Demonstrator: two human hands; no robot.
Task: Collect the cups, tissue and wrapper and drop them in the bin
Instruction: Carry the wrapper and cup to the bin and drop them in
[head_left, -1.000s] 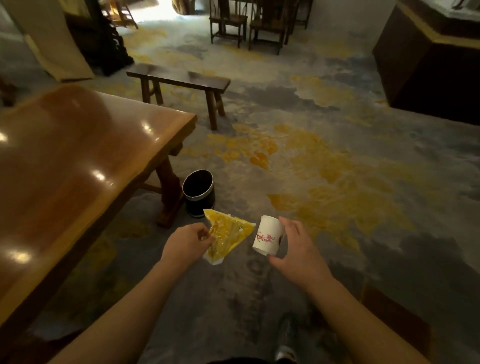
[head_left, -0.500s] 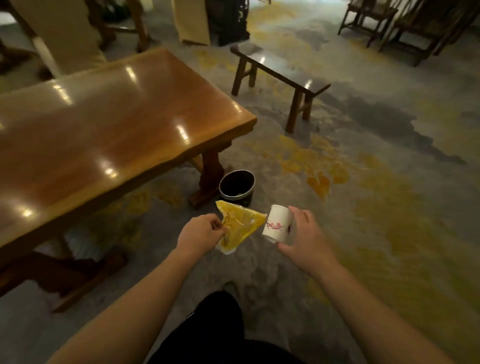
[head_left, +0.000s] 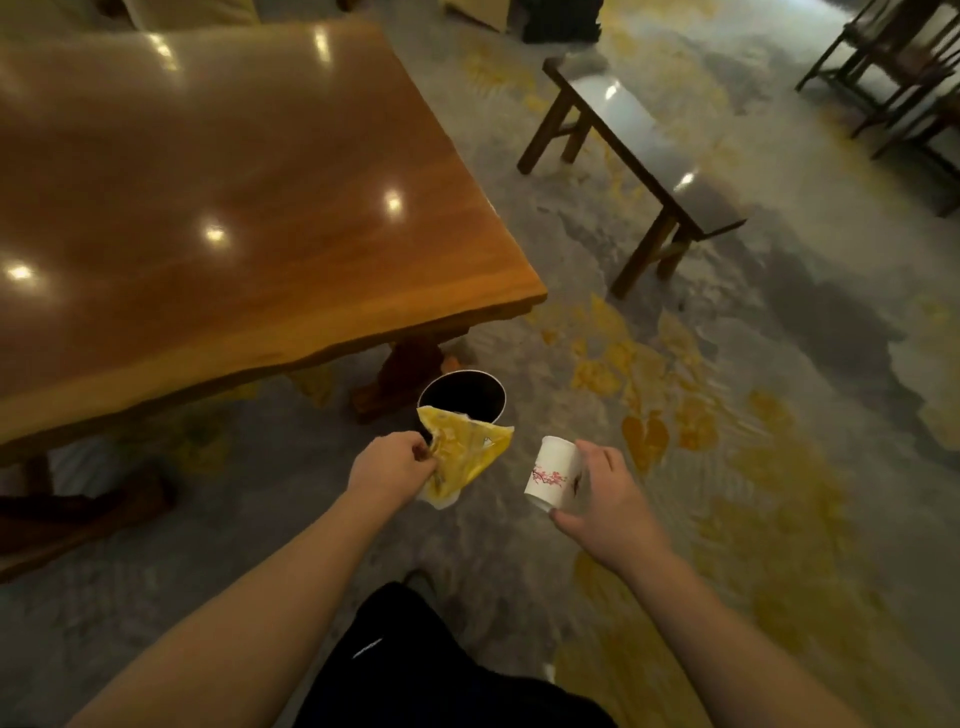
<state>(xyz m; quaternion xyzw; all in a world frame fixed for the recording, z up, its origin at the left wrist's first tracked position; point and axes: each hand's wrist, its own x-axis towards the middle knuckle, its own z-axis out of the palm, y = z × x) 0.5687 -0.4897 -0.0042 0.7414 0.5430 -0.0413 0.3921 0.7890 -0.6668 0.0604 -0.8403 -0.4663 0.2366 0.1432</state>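
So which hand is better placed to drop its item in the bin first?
Left. The left hand holds the yellow wrapper overlapping the bin rim; the right hand holds the paper cup off to the side.

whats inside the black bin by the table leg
Only a dark interior shows through the round black bin's open top; no contents can be made out. The yellow plastic wrapper in the left hand covers its near rim, so that part is hidden.
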